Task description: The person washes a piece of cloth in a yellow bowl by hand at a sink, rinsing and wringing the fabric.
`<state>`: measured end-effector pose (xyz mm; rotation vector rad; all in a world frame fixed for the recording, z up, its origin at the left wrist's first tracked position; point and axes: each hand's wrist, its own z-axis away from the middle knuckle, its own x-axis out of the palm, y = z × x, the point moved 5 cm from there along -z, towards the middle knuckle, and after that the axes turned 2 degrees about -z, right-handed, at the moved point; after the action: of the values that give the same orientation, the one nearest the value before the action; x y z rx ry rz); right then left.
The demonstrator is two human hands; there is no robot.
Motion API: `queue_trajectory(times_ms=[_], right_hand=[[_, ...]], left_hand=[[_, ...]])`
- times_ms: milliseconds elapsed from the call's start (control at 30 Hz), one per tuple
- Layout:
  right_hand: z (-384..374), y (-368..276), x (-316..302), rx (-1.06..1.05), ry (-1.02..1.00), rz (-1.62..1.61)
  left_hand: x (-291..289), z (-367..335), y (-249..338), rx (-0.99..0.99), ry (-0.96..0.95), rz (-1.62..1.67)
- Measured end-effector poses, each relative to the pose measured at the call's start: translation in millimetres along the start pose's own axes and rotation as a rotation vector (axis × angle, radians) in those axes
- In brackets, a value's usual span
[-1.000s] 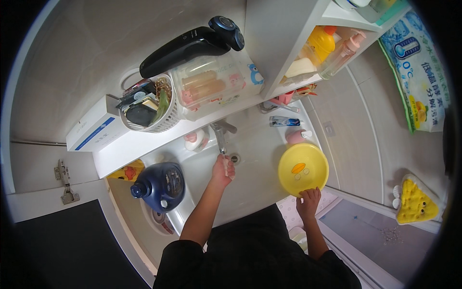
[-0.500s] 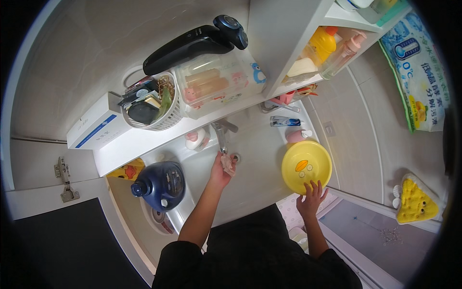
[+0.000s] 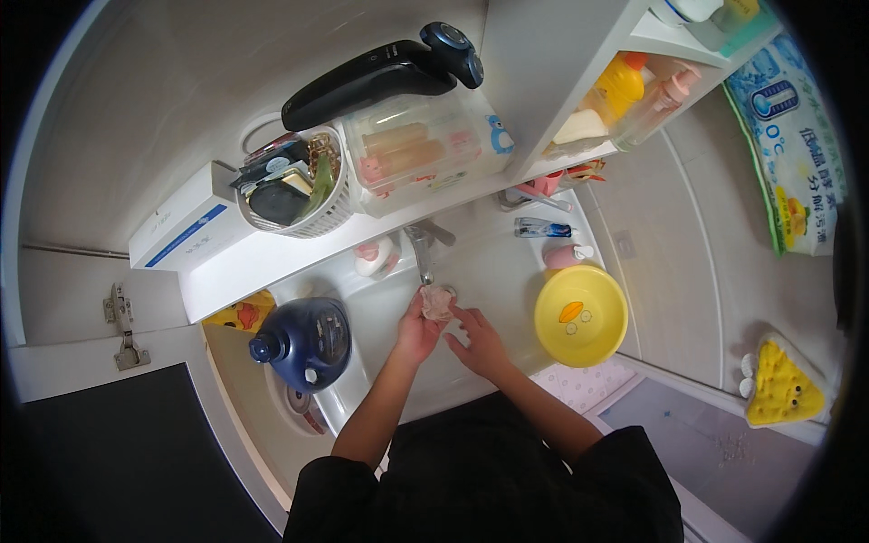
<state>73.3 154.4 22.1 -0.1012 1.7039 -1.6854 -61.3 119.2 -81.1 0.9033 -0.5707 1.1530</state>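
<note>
In my left hand (image 3: 417, 337), just in front of the faucet (image 3: 420, 255), is a crumpled pale pink cloth (image 3: 437, 302). The fingers are closed around its left side. My right hand (image 3: 482, 346) comes in from the right with fingers apart, its fingertips at the cloth's right edge; whether they press on it I cannot tell. Both hands are over the white sink (image 3: 489, 262). A yellow plastic basin (image 3: 602, 337) with a duck face inside stands on the sink's right side, apart from the hands.
Left of the sink is a dark blue detergent jug (image 3: 312, 344). A pink pump bottle (image 3: 566, 256) and a toothpaste tube (image 3: 543, 228) lie near the yellow basin. The shelf above holds a black shaver (image 3: 371, 81), a white basket (image 3: 317, 217) and a clear box (image 3: 425, 149).
My right hand has left the yellow basin's rim and moved left to the cloth. The cloth looks more spread out in my left hand. The view has shifted slightly.
</note>
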Motion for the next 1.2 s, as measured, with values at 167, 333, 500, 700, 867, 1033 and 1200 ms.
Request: queue_trajectory(times_ms=[167, 333, 500, 700, 867, 1033, 1200], right_hand=[[-34.6, 21.0, 29.3, -0.064, -0.006, 0.137], [-40.9, 33.0, 17.5, -0.033, -0.073, 0.299], [-46.4, 36.7, 7.1, -0.240, 0.084, 0.249], [-55.4, 90.9, 17.6, 0.191, -0.081, -0.448], [-54.9, 78.4, 17.4, 0.302, 0.000, -0.523], [-58.5, 72.5, 9.4, 0.243, 0.093, -0.342], [-64.7, 78.0, 6.6, 0.234, 0.156, -0.084]], left_hand=[[-2.0, 18.6, 7.0, -0.192, -0.001, -0.254], [12.9, 41.5, 30.5, -0.193, 0.327, -0.883], [-27.2, 34.0, 49.1, 0.246, 0.430, -1.585], [-44.6, 26.9, 39.3, 0.219, 0.282, -0.640], [-45.5, 30.1, 43.0, 0.146, 0.263, -0.759], [24.4, 42.8, 41.1, 0.163, 0.123, -0.923], [-14.6, 34.9, 58.8, 0.210, 0.065, -1.125]])
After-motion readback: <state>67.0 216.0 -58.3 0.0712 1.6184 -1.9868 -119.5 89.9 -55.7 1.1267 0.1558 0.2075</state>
